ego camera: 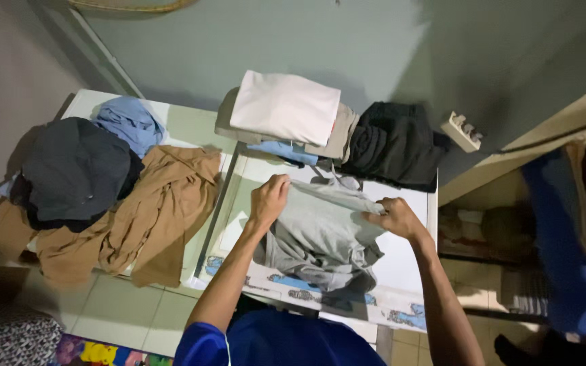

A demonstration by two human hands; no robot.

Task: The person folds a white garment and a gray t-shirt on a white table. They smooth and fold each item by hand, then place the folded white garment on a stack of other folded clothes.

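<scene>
On the white table in front of us lies a grey garment, crumpled in its lower part, and we hold it by its upper edge. Our left hand has its fingers closed together on the cloth at the left of this edge. Our right hand pinches the same edge at the right, fingers tight on the fabric. Just behind the garment stands a stack of folded clothes, with a pale pink piece on top. Beside this stack, to the right, we see a black folded pile. Left of us, on a second table, a heap of unfolded clothes rests: brown, dark grey and light blue pieces. A small white object lies near the wall.
</scene>
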